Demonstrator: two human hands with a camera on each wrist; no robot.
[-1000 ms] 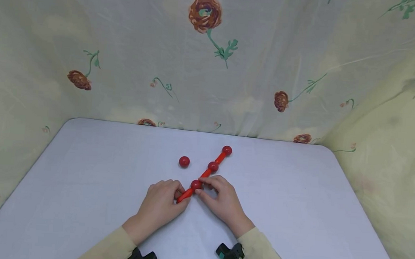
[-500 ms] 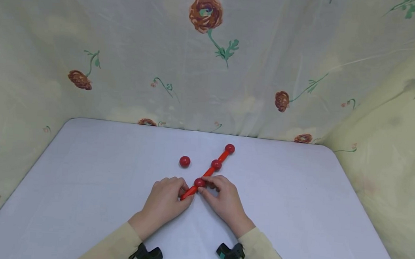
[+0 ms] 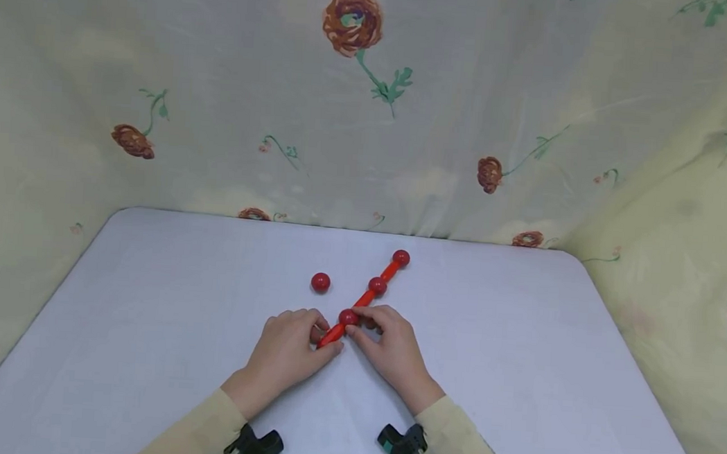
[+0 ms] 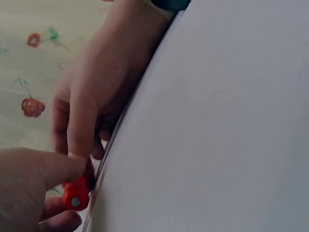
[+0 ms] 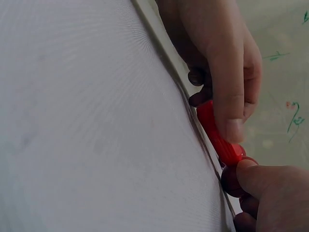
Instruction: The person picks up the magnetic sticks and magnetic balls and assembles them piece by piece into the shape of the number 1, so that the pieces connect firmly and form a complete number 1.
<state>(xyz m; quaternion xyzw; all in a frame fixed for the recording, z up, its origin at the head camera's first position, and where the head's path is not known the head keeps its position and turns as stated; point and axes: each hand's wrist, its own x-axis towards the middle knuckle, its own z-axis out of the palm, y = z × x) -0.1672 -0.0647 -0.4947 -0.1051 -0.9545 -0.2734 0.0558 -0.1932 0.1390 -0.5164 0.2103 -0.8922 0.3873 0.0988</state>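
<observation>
In the head view, a straight chain of red balls and red rods runs obliquely across the white table. My left hand [image 3: 287, 351] holds the nearest red rod [image 3: 332, 335] between thumb and fingers. With thumb and index finger, my right hand [image 3: 396, 354] pinches the nearest red ball [image 3: 348, 317], where that rod meets it. Beyond lie a middle ball [image 3: 377, 285] and a far end ball [image 3: 401, 258], joined by rods. The left wrist view shows a grey dot on the rod's free end [image 4: 76, 199]. The right wrist view shows my left thumb [image 5: 234, 128] over the rod.
One loose red ball [image 3: 320, 283] lies on the table to the left of the chain. The white table [image 3: 179, 278] has a floral curtain [image 3: 241, 81] behind it and at its sides. Black wrist devices [image 3: 256, 446] sit on both sleeves.
The chain has shifted slightly right and away from me, and my left hand has gone along with it. My right hand keeps its pinch on the ball. The loose ball stays put.
</observation>
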